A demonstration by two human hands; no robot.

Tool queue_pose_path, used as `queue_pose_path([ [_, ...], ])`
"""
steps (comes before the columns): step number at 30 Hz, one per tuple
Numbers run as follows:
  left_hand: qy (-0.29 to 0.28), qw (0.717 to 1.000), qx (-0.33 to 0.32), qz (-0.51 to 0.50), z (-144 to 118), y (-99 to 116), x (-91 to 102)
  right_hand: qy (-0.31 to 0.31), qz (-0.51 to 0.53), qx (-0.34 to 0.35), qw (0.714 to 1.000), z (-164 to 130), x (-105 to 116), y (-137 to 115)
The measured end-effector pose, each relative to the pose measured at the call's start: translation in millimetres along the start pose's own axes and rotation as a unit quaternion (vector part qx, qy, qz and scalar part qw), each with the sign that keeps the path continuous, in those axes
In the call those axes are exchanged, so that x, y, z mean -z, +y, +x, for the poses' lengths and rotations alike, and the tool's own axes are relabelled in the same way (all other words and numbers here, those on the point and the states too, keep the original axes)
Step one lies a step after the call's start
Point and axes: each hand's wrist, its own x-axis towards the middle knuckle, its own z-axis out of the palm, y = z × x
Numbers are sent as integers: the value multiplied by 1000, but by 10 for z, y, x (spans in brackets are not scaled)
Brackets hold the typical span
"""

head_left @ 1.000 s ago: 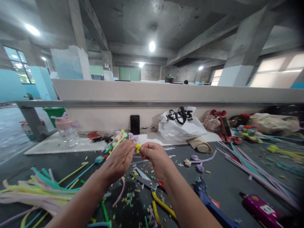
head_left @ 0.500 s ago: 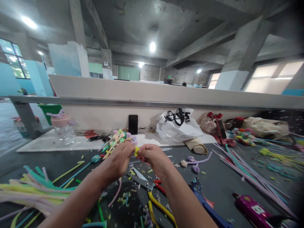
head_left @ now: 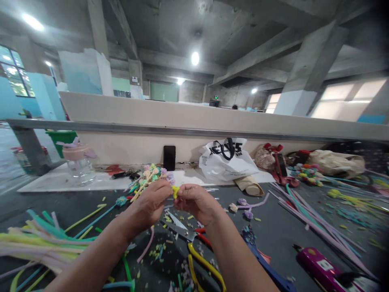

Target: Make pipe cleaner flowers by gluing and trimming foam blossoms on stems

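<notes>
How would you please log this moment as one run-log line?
left hand: pinching yellow pipe-cleaner piece, holding flower bundle | right hand: pinching same piece | below: scissors, yellow-handled pliers

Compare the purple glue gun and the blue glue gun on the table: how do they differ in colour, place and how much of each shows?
The purple glue gun is magenta with a white label; the blue glue gun is dark blue with no label in view. The purple glue gun lies further right, fully clear; the blue glue gun lies beside the person's right forearm, partly hidden by it. Both lie flat on the dark table, untouched by either hand.
</notes>
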Motion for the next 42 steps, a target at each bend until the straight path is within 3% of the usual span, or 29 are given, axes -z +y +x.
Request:
queue_pose_path([
  [10, 38, 997, -11, 63, -34, 70, -35, 49, -69, 30, 996, 56, -31, 69],
  [13, 45, 997, 12, 59, -27, 85, -38, 67, -104, 53, 991, 102, -45, 133],
  [18, 8, 999, 14, 27, 32, 127, -20, 83, -133, 75, 985, 154, -56, 215],
  [23, 46, 998, 23, 22, 43, 53, -49, 113, -182, 97, 972, 164, -73, 252],
  [27, 130, 986, 61, 82, 19, 31, -140, 187, -249, 148, 939, 165, -100, 278],
  [29, 152, 985, 49, 63, 11, 84, -192, 235, -284, 183, 912, 169, -85, 291],
  [33, 149, 987, 19, -62, 6, 245, -267, 313, -338, 237, 855, 203, 30, 312],
  [42, 109, 963, 140, -204, -45, 392, -277, 385, -396, 292, 780, 330, 381, 389],
])
